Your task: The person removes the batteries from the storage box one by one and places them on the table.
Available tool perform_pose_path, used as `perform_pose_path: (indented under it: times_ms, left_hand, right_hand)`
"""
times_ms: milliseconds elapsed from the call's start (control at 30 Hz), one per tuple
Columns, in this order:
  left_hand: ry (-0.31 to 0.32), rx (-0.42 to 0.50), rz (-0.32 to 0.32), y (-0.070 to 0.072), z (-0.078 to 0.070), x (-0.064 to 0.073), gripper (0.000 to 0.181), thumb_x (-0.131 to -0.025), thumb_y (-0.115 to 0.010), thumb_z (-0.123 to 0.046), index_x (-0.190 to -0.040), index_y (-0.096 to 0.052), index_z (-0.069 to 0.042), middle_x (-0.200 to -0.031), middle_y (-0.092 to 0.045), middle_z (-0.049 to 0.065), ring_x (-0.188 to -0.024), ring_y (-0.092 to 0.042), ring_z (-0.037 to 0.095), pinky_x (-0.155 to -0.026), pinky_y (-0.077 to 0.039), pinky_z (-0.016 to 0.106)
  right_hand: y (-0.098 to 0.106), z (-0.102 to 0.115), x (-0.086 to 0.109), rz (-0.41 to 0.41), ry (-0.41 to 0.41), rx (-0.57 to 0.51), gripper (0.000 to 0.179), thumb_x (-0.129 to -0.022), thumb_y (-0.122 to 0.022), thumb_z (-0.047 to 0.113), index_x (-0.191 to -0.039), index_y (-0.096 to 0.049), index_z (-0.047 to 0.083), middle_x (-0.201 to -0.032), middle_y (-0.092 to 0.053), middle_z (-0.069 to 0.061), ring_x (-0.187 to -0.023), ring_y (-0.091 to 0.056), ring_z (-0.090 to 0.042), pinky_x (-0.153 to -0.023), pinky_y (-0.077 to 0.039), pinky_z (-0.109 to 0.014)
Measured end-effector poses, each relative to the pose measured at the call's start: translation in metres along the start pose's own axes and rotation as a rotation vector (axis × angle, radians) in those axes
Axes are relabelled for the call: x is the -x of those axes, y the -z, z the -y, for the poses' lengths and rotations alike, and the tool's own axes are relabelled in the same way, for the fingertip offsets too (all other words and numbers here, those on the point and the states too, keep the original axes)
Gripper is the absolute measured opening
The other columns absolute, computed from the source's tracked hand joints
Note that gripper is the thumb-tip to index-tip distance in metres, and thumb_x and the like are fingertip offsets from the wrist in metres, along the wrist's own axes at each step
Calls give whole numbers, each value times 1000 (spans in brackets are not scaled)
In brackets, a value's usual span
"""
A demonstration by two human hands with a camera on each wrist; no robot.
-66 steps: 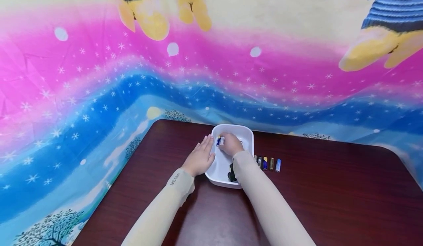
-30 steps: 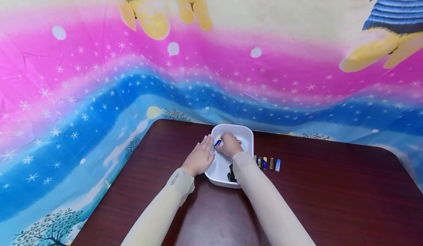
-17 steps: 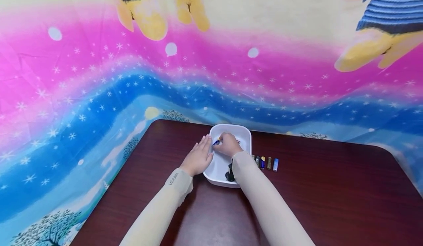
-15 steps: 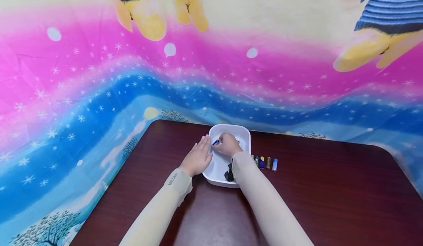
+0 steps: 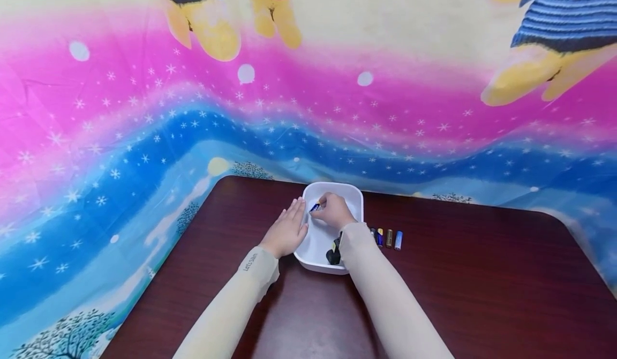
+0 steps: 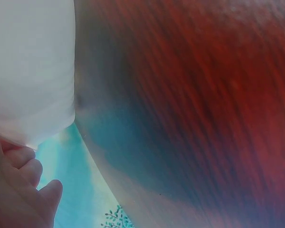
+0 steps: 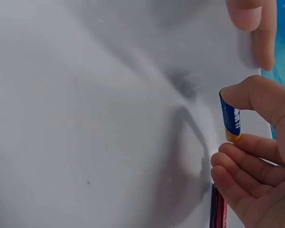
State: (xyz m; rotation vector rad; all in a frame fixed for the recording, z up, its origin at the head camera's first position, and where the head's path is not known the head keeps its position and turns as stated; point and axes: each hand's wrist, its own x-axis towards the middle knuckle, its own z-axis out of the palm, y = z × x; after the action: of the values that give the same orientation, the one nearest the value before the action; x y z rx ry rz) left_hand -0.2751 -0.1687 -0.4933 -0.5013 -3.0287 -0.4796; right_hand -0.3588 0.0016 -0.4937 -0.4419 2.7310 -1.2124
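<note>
My right hand (image 5: 335, 210) reaches into a white plastic tray (image 5: 320, 268) and pinches a small blue battery with a yellow end (image 5: 315, 207). In the right wrist view the thumb is on one end of this blue battery (image 7: 230, 116) and a finger on the yellow end; it is held above the tray floor. Another battery, black and red (image 7: 218, 206), lies in the tray beneath the curled fingers. My left hand (image 5: 285, 230) rests on the tray's left rim with straight fingers. A black object with a yellow patch (image 5: 333, 254) sits at the tray's near end, partly behind the right sleeve.
Right of the tray stands a row of several batteries, among them a light blue one (image 5: 398, 240) and a brown one (image 5: 389, 238); the right sleeve hides part of the row. The dark red wooden table (image 5: 482, 278) ends at a printed cloth backdrop (image 5: 434, 96).
The blue battery has tipped from nearly upright to slanted between the right thumb and finger. The left hand keeps its place on the rim. The head view has shifted slightly.
</note>
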Motion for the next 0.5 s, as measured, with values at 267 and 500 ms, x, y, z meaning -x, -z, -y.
perform_pose_path:
  times_ms: [267,500]
  left_hand:
    - [-6,11,-6,0,0,-1,64,-108,-42,-28,-159,-21,4,-167,-19,17,-154,-16,30,-123,-23,51]
    - [3,20,1,0,0,0,64,-108,-42,-28,-160,-20,2,-167,-18,15,-155,-14,28,-123,-22,50]
  right_hand:
    - [7,3,5,-28,-7,-11,44,-79,-87,18,-112,-68,-4,-106,-70,-14,-101,-66,-27,-93,-55,-40]
    - [14,7,12,-36,35,-46,44,-78,-87,16,-112,-68,-4,-106,-71,-15,-100,-67,-27,-92,-56,-39]
